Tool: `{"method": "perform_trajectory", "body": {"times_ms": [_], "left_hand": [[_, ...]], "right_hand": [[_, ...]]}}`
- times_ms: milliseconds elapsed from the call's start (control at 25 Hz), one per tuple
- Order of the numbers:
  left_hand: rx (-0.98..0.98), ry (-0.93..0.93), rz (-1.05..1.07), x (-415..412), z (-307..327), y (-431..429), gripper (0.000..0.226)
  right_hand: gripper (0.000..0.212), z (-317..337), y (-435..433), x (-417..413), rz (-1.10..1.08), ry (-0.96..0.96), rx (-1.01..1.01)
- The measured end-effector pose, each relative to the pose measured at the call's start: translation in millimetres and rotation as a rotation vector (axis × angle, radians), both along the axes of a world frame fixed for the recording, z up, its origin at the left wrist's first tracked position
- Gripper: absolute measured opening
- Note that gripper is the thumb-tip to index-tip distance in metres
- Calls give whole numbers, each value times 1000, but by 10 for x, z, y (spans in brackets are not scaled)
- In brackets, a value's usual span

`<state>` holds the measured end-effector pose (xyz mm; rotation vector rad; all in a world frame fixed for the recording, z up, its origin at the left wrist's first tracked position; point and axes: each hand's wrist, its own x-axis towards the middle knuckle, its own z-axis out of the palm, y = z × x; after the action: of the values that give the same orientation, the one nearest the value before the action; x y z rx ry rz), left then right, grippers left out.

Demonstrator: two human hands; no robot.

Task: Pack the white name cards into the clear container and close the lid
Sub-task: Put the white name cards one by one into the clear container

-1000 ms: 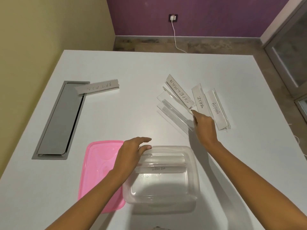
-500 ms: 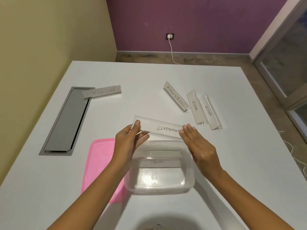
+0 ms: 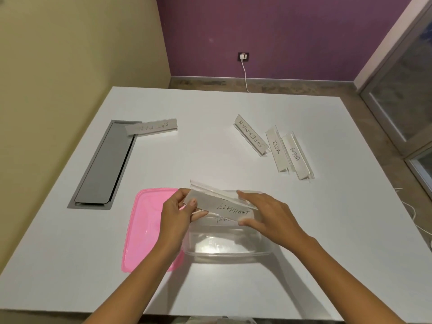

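Both hands hold the ELEPHANT name card (image 3: 224, 205) by its ends, tilted over the far rim of the clear container (image 3: 229, 250). My left hand (image 3: 177, 213) pinches the card's left end and my right hand (image 3: 268, 218) grips its right end. Under it, inside the container, lies another card, mostly hidden. The pink lid (image 3: 147, 225) lies flat left of the container. Three cards stand at the right: SUPERMAN (image 3: 251, 134), ZEBRA (image 3: 277, 149) and ALPHA (image 3: 296, 156). A BATMAN card (image 3: 152, 126) sits at the far left.
A grey cable hatch (image 3: 102, 167) is set into the white table (image 3: 210, 108) at the left, and the BATMAN card overlaps its far end. Beyond the table, a charger cable (image 3: 245, 73) hangs from a socket on the purple wall. A glass door is at the right.
My right hand picked the ELEPHANT card from the pile at the right. Both hands then brought it toward me and down, from above the table to over the container's far rim.
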<state>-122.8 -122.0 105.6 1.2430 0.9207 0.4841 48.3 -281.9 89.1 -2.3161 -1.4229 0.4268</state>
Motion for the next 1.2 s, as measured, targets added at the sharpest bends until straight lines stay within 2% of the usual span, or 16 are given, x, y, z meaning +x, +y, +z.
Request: {"method": "perform_trajectory", "body": {"times_ms": [80, 160, 320, 520, 800, 1000, 1080, 1200], "left_hand": [[47, -3, -15, -60, -33, 0, 21], [187, 84, 34, -129, -107, 48, 18], [344, 295, 107, -222, -289, 149, 24], [358, 472, -115, -156, -519, 161, 38], [364, 483, -123, -131, -592, 189, 39], [362, 487, -129, -114, -651, 208, 38], [398, 503, -157, -92, -674, 208, 41], [626, 532, -209, -24, -685, 200, 47]], "right_hand": [[64, -57, 17, -34, -18, 124, -26], [63, -137, 6, -61, -46, 179, -87], [63, -345, -28, -106, -12, 92, -278], [60, -567, 91, -180, 88, 7, -446], [49, -704, 161, -203, 113, 22, -504], [40, -656, 145, -174, 96, 74, -412], [30, -547, 150, -127, -2, 137, -263], [18, -387, 173, 55, -226, 291, 37]]}}
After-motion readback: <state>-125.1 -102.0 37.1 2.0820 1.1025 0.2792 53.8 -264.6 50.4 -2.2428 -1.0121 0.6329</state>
